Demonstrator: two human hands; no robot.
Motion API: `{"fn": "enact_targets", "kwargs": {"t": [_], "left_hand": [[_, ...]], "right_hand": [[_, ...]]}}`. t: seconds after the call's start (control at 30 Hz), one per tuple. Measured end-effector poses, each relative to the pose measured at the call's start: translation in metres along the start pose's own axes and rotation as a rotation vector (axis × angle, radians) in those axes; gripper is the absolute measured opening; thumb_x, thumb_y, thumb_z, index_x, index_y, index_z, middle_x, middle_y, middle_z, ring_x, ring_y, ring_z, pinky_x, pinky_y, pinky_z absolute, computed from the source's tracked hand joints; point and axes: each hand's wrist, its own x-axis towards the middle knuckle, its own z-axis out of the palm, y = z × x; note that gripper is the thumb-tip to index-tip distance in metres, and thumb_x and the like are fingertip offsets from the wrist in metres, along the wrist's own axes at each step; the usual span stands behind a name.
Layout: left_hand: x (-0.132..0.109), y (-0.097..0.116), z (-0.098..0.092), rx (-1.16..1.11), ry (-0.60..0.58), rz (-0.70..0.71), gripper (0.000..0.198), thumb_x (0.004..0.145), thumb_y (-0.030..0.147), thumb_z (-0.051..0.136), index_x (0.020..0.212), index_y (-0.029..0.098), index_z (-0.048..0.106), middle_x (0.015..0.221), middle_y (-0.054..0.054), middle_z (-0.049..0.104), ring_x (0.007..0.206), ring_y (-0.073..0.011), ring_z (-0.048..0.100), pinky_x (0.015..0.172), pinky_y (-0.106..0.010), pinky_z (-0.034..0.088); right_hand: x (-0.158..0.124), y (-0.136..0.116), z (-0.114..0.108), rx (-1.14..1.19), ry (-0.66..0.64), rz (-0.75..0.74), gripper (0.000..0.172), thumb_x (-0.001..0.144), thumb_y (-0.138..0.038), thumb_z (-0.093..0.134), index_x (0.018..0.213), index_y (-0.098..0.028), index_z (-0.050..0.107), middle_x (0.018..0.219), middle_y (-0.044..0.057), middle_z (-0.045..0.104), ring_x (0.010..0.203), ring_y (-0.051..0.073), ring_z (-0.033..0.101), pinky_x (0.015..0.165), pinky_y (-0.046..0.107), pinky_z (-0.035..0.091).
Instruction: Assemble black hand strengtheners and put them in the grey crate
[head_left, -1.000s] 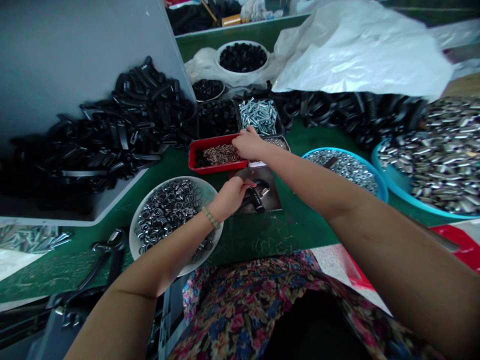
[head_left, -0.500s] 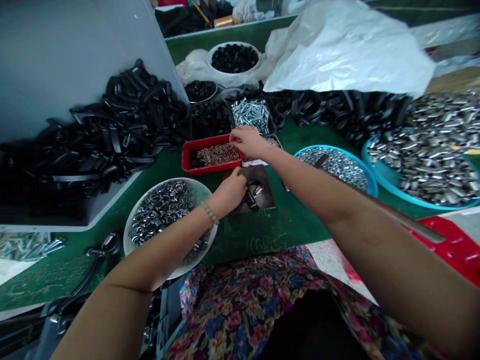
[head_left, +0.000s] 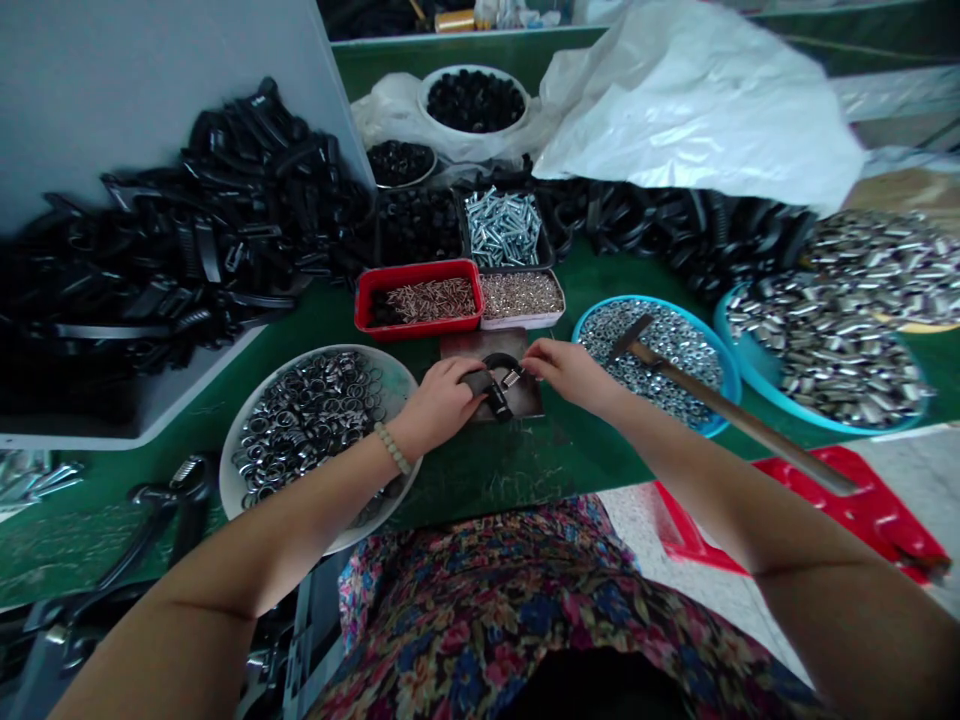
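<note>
The black spring clip point(head_left: 496, 390) is sitting on the dark metal plate point(head_left: 480, 347) at the lower middle of the frame, and both hands are now working at it. The right hand point(head_left: 570, 373) has come down from the trays and is reaching in from the right, its fingertips point(head_left: 531, 362) pinching together at the clip's small silver piece. The left hand point(head_left: 439, 405), marked by a bead bracelet point(head_left: 392, 447), is curled closed over the clip's left end, gripping it against the plate. Just above the plate, the red tray point(head_left: 416, 330) of thin pins and the pale tray point(head_left: 521, 322) of small bright parts are sitting untouched. The white bowl point(head_left: 322, 349) of steel rings is lying at the left, and a hammer point(head_left: 720, 415) is resting across the blue basin point(head_left: 652, 300) of nuts at the right. Heaps of black clips point(head_left: 202, 230) are spreading over the upper left of the green bench point(head_left: 480, 490).
</note>
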Motion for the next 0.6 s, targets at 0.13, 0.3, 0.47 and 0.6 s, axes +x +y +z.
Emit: {"fn": "enact_targets", "kwargs": {"t": [0.13, 0.3, 0.47, 0.6], "left_hand": [[-0.003, 0.001, -0.002, -0.026, -0.003, -0.016, 0.031, 0.091, 0.026, 0.052, 0.119, 0.017, 0.061, 0.123, -0.011, 0.057, 0.115, -0.0245, 0.051, 0.103, -0.044, 0.042], [-0.003, -0.001, -0.004, -0.008, -0.014, -0.032, 0.036, 0.087, 0.026, 0.057, 0.122, 0.019, 0.06, 0.126, -0.01, 0.055, 0.12, -0.0254, 0.048, 0.11, -0.047, 0.035], [-0.007, 0.0, -0.003, 0.046, -0.062, -0.108, 0.046, 0.082, 0.032, 0.065, 0.127, 0.024, 0.057, 0.133, -0.009, 0.05, 0.126, -0.0277, 0.044, 0.114, -0.053, 0.024], [-0.007, 0.0, -0.003, 0.068, -0.1, -0.113, 0.044, 0.083, 0.034, 0.062, 0.125, 0.022, 0.06, 0.136, -0.011, 0.05, 0.126, -0.0283, 0.043, 0.113, -0.051, 0.024]], "right_hand": [[0.005, -0.003, 0.007, -0.283, 0.064, -0.134, 0.018, 0.09, -0.029, 0.051, 0.086, -0.017, 0.063, 0.08, 0.007, 0.066, 0.075, 0.019, 0.061, 0.068, 0.031, 0.044], [-0.001, -0.005, 0.018, -0.678, 0.079, -0.396, 0.037, 0.098, -0.03, 0.035, 0.089, -0.014, 0.067, 0.085, 0.012, 0.065, 0.084, 0.022, 0.059, 0.074, 0.034, 0.043], [-0.035, 0.028, -0.021, -0.871, 0.278, -0.247, 0.042, 0.097, -0.038, 0.037, 0.127, -0.016, 0.055, 0.116, 0.014, 0.064, 0.105, 0.028, 0.055, 0.086, 0.041, 0.042], [-0.066, 0.075, -0.069, -1.019, 0.321, 0.237, 0.044, 0.092, -0.04, 0.042, 0.125, -0.014, 0.055, 0.112, 0.018, 0.064, 0.105, 0.037, 0.054, 0.083, 0.05, 0.042]]}}
